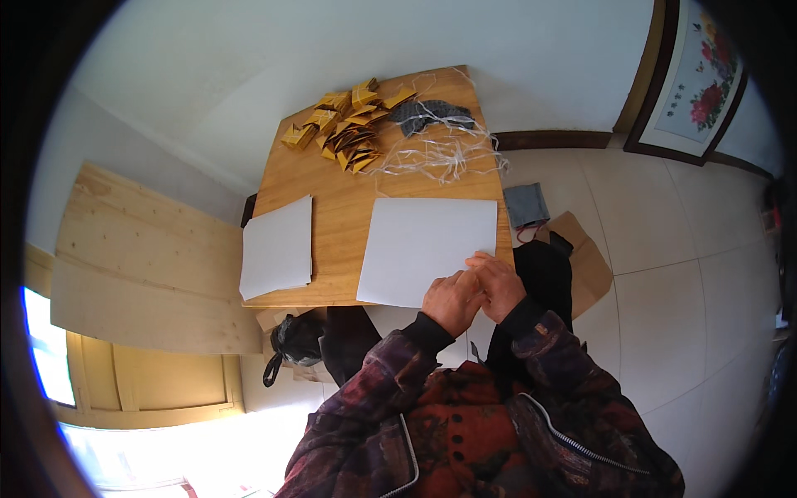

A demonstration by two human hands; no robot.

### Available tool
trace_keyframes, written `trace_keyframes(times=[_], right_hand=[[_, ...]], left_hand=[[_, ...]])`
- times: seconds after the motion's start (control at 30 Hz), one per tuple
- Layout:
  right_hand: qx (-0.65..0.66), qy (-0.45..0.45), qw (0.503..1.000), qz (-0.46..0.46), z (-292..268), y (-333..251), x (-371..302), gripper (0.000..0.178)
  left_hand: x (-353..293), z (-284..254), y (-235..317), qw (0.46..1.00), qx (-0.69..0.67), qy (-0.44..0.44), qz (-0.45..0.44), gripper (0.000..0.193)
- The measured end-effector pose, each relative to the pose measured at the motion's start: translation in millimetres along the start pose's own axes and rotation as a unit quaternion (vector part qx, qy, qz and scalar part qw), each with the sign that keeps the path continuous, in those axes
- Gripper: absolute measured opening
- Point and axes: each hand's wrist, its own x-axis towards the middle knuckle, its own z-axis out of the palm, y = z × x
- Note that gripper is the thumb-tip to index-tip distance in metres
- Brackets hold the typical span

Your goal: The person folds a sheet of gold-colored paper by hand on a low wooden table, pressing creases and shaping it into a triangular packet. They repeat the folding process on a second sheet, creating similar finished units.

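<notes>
A large white sheet (423, 249), or a flat stack of sheets, lies on the near right part of the wooden table. My left hand (454, 302) and my right hand (500, 286) meet over its near right corner and touch each other. Both hands have bent, closed fingers. Whatever is between the fingertips is hidden, and the sheet's corner is covered by the hands. To the left, a second pile of white paper (278, 249) rests by the table's left edge, its sides slightly uneven.
Folded golden paper pieces (349, 124) are heaped at the table's (336, 224) far side. Beside them lie a dark grey cloth item (423, 114) and tangled clear strips (444, 158). A plywood board (149, 257) stands left; a grey bag (525, 205) and cardboard (585, 266) are on the right floor.
</notes>
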Motion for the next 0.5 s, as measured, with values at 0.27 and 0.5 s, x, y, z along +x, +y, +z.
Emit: trace_keyframes(times=[0.27,0.5], right_hand=[[0.008,0.017,1.0,0.0,-17,4,0,0.029],[-0.037,0.022,0.999,-0.009,-21,14,4,0.027]], left_hand=[[-47,-32,-37,0.982,0.185,-0.037,-0.024,0.084],[-70,-51,-97,0.969,0.229,-0.036,-0.082,0.071]])
